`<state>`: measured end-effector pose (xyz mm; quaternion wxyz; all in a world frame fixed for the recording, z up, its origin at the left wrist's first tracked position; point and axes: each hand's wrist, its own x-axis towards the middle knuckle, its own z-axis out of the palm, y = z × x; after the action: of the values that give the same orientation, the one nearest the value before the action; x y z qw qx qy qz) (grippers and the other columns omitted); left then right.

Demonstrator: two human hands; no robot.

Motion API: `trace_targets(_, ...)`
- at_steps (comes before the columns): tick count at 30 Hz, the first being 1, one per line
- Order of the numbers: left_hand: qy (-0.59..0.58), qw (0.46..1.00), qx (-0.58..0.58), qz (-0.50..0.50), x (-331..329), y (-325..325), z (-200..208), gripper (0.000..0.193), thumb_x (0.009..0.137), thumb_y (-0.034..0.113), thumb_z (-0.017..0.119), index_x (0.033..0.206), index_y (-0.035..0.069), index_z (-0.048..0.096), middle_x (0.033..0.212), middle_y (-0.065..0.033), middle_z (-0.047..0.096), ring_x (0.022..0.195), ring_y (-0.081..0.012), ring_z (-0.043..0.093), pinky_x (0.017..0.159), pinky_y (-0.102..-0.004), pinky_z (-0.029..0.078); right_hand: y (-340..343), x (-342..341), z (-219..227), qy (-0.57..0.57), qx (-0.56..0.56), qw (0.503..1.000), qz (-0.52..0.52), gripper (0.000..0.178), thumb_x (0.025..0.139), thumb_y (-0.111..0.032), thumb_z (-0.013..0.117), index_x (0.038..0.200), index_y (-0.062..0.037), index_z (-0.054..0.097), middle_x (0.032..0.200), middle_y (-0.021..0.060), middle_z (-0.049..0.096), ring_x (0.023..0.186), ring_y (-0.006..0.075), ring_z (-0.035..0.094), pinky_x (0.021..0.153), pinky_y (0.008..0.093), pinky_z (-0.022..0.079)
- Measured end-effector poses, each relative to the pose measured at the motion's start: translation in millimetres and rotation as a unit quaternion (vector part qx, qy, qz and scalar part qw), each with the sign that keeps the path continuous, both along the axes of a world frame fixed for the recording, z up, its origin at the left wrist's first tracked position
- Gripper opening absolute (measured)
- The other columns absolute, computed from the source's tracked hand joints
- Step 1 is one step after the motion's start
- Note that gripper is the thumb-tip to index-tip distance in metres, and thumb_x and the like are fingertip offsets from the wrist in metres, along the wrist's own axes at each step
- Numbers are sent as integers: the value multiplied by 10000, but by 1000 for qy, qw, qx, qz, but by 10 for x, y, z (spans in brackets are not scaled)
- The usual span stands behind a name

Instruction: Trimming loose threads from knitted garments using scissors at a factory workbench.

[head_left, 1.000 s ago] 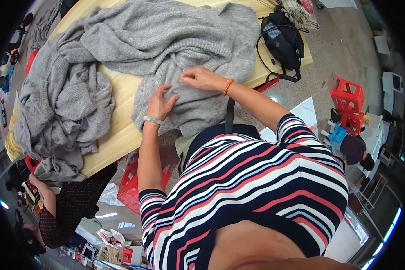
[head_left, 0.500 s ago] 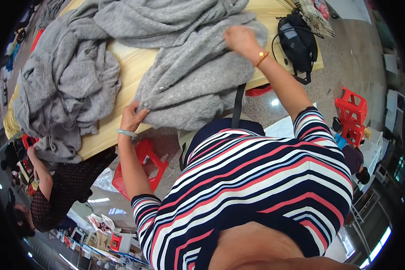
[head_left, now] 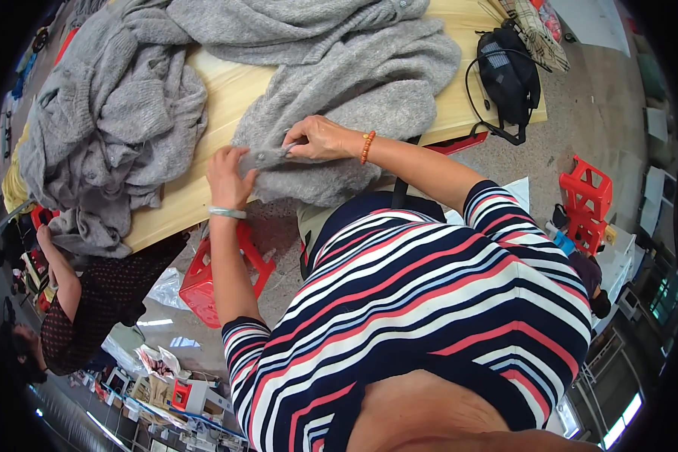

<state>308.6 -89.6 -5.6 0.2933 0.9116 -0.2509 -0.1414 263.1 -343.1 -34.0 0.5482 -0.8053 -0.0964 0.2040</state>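
A grey fuzzy knitted garment (head_left: 354,98) lies in folds in front of me, partly over the table's near edge. My right hand (head_left: 322,139), with an orange bead bracelet at its wrist, pinches the garment's edge strip, where a small round button (head_left: 261,156) shows. Close by on the left, my left hand (head_left: 228,178), wearing a pale bangle, grips the end of that strip between thumb and fingers. The strip is stretched between both hands; the fingertips are partly hidden in the cloth.
More grey knitwear (head_left: 113,120) is heaped on the wooden table (head_left: 230,75) at left and far side. A black bag (head_left: 506,75) with a cord lies at the right. Red stools (head_left: 203,282) stand below. A co-worker (head_left: 90,309) handles grey cloth at the far left.
My right hand has come down and left from the garment's far right part to its edge near my left hand. The strip with the button now shows between them.
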Motion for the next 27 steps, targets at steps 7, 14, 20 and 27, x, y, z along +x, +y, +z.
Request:
trace_targets(7,145,984,-104,3,-282,-506,-84,369,737,142,744,1079,46,647,913,-119,673,862,-219,622,831,-361,455,-29,-169,144,36,67,995,-64,228,830,-199,690,939,2,685,725,68,657,645,96,568,610,286,467)
trace_targets(14,260,948,-180,37,-280,-573,-188,104,812,88,714,851,4,667,736,56,604,681,-28,497,608,-214,416,-97,-280,-92,114,167,973,-112,162,872,-188,691,914,-31,682,697,-21,613,580,26,497,523,206,406)
trace_targets(20,391,907,-154,9,-145,-497,-194,85,814,87,728,833,28,669,732,62,593,661,-15,471,573,-190,368,-93,-339,-91,350,319,865,-169,125,881,-191,686,856,-74,648,657,-26,581,555,46,520,515,186,416)
trace_targets(27,463,851,-238,63,-167,-600,-106,85,824,81,728,868,25,682,777,57,619,679,-17,506,589,-183,392,-190,-285,-98,315,279,896,-142,167,858,-226,701,865,-70,641,656,-29,573,549,49,515,512,197,422)
